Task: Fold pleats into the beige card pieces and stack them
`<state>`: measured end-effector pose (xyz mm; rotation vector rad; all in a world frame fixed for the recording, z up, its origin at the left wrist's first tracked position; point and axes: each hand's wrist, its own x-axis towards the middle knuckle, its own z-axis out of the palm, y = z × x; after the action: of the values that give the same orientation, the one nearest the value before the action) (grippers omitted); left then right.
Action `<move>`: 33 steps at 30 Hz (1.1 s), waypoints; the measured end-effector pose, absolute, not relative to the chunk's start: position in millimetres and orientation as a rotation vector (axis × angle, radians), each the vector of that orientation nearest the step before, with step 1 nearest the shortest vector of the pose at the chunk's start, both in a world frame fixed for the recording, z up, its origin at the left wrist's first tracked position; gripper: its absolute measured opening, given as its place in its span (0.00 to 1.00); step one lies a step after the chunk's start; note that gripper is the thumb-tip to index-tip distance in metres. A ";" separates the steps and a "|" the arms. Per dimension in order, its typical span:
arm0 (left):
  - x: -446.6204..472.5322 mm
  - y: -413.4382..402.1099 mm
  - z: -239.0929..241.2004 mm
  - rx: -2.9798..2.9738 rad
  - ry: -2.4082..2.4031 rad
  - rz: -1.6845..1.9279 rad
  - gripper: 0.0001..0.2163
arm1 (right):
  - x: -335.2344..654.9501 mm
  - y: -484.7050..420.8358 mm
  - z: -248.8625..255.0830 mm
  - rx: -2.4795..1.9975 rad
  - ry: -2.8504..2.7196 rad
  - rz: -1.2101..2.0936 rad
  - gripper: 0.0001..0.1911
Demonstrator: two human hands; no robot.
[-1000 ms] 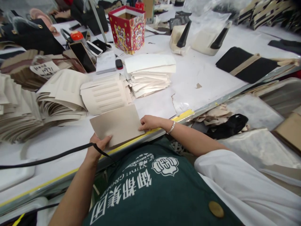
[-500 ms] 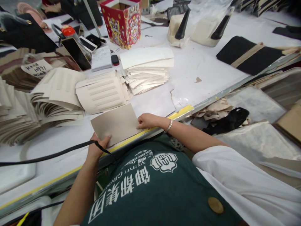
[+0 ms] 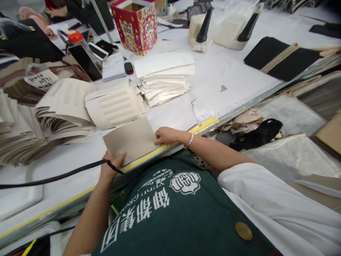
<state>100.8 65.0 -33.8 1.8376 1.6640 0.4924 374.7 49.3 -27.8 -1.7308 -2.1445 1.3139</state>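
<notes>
A flat beige rectangular sheet [image 3: 130, 140] lies at the near edge of the white worktable [image 3: 226, 78]. My left hand [image 3: 111, 165] grips its near left corner, thumb on top. My right hand [image 3: 165, 135] pinches its right edge, fingers closed on it, with a silver bracelet on the wrist. A thin black strap [image 3: 61, 175] runs from the left across my left hand. Just beyond the sheet lie fanned piles of cream ribbed pieces [image 3: 114, 105] and a stack of cream sheets [image 3: 165, 78].
Further back stand a red patterned box [image 3: 137, 25], phones [image 3: 85, 62], a black bag [image 3: 26, 41] and two cream bags with black handles [image 3: 221, 30]. Black pieces with a tan band [image 3: 279, 58] lie at right. Beyond the table's yellow-taped edge are scraps and trays [image 3: 293, 121].
Both hands keep the same hold on the beige sheet. The view has shifted slightly, so everything sits a little higher and further left.
</notes>
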 end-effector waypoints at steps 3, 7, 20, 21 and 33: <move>100.2 65.3 -35.6 1.822 1.654 0.507 0.24 | 374.1 49.0 -26.7 -1.738 -2.157 1.307 0.09; 97.8 66.3 -40.7 1.823 1.627 0.531 0.24 | 372.6 48.3 -26.5 -1.774 -2.250 1.201 0.11; 97.0 63.5 -38.7 1.844 1.587 0.497 0.25 | 369.4 47.3 -29.5 -1.819 -2.401 0.969 0.13; 96.7 63.4 -39.3 1.858 1.579 0.501 0.25 | 369.4 46.9 -29.6 -1.820 -2.387 0.999 0.13; 66.0 63.9 -20.9 1.976 1.513 0.130 0.23 | 359.2 40.3 -23.0 -1.908 -2.391 0.995 0.11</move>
<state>66.0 63.9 -20.9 1.9757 1.5129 0.1301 359.2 40.3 -23.0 -1.9084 -2.3913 0.9953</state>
